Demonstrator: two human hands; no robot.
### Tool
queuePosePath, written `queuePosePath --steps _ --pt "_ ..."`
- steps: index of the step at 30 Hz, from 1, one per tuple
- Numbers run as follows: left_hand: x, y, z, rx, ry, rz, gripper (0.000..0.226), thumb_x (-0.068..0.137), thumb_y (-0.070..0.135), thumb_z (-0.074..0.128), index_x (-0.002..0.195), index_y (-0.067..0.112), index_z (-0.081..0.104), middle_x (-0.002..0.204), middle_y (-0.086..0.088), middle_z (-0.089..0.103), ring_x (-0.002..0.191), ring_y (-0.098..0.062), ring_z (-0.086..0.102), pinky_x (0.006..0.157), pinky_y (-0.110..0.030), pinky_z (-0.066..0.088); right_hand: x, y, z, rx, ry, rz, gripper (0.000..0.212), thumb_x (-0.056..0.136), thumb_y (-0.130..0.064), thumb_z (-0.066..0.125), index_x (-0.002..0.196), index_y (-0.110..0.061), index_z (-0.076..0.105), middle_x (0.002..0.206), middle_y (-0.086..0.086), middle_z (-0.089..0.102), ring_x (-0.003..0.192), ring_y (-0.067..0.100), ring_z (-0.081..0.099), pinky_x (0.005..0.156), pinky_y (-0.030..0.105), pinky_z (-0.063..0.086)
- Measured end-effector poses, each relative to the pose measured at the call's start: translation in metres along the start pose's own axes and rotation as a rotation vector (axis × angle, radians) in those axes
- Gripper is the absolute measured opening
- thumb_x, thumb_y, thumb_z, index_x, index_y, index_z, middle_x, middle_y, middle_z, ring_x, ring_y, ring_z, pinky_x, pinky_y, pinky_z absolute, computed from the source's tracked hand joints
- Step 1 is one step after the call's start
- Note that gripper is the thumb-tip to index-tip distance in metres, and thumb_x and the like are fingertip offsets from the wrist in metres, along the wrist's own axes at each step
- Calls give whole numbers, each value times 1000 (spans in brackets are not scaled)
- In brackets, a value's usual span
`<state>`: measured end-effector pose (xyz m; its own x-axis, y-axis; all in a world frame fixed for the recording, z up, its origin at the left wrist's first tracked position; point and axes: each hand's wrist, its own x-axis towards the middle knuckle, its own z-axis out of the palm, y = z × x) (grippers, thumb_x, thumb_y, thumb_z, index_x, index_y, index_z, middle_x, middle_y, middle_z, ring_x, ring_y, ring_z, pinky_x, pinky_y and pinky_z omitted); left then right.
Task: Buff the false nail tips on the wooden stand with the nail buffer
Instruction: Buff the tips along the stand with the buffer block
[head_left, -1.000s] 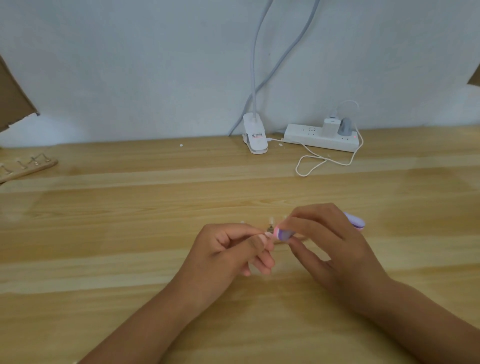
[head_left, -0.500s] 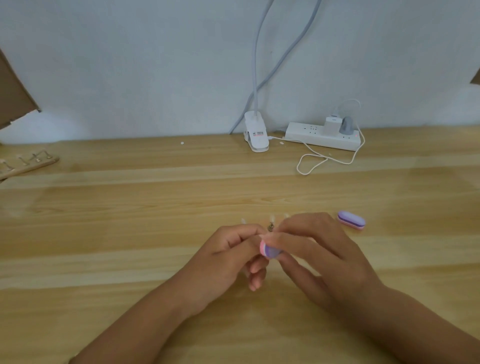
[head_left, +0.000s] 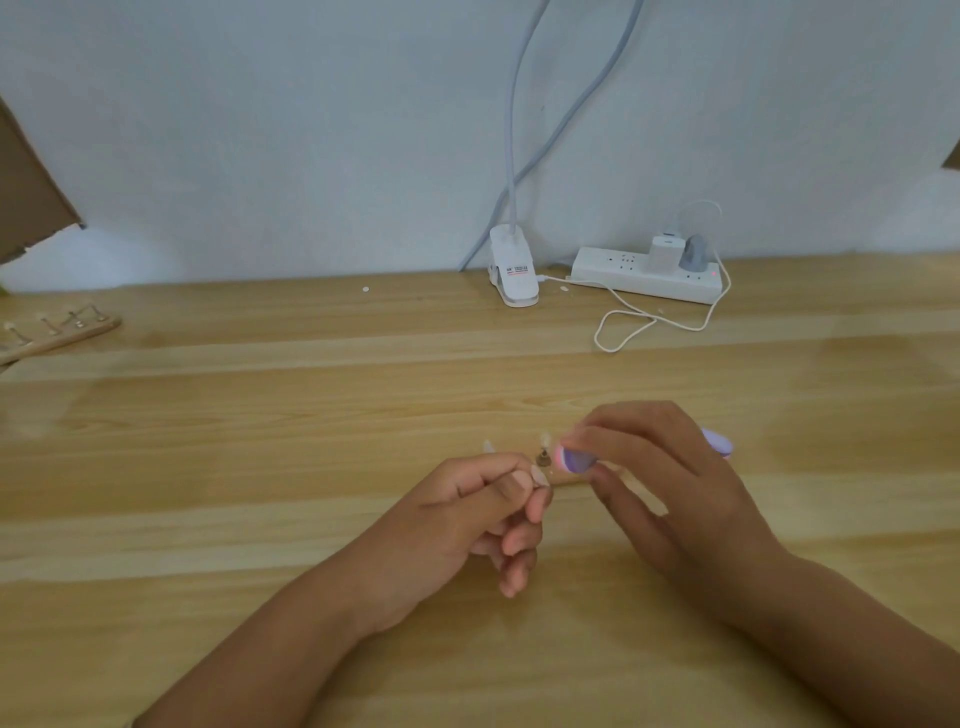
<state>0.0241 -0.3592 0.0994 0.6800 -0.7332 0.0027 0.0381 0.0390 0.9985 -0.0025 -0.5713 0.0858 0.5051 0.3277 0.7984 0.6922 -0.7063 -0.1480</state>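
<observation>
Head view, both hands over the table (head_left: 260, 467).

Left hand (head_left: 467, 519): fingers curled, thumb and forefinger pinching a pale false nail tip (head_left: 540, 475). The other fingers are folded under and hold nothing.

Right hand (head_left: 675, 488): thumb and forefinger grip the nail buffer (head_left: 575, 460) by its near half. The purple-pink end sticks out left of the fingertips and is motion-blurred.

Buffer end sits just right of and slightly above the pinched tip; contact cannot be told.

Wooden stand (head_left: 570, 482): only a short strip shows between the hands. Two upright tips (head_left: 544, 440) stand just behind the left forefinger.

Second purple buffer (head_left: 721, 445) lies behind the right hand. Another stand (head_left: 57, 335) at far left; power strip (head_left: 649, 275) and clip lamp (head_left: 511, 278) at the wall
</observation>
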Motion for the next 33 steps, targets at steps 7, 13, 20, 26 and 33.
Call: queuePosePath --steps 7,13,20,26,33 --pt "1 -1 3 7 34 14 27 98 27 44 79 15 58 65 1 48 59 -18 54 57 -29 48 -5 -8 8 72 -41 -78 26 94 3 60 118 -7 64 110 7 66 105 19 61 94 25 45" --pt "2 -1 2 61 74 54 26 96 26 48 78 18 65 67 0 53 63 -16 55 55 -28 49 -3 -1 0 25 -14 42 25 93 2 60 114 -5 71 113 4 65 108 15 61 94 19 41" --pt "2 -7 3 177 129 94 21 93 19 52 84 17 70 69 -3 57 64 -12 56 53 -29 50 1 1 -3 -5 -97 -112 32 95 4 48 106 -6 76 107 8 69 108 16 58 102 13 31" --pt "3 -7 3 217 133 102 20 90 17 55 82 23 72 67 -1 58 59 -8 57 52 -24 49 -4 -3 5 91 -145 -138 30 90 12 57 110 -2 75 112 12 68 106 23 64 95 28 48" --pt "2 -9 2 240 154 82 16 92 27 60 86 23 74 67 0 60 57 -12 56 52 -25 49 -3 -10 1 93 -150 -126 26 98 3 52 107 -2 75 109 11 70 103 24 66 93 27 49"
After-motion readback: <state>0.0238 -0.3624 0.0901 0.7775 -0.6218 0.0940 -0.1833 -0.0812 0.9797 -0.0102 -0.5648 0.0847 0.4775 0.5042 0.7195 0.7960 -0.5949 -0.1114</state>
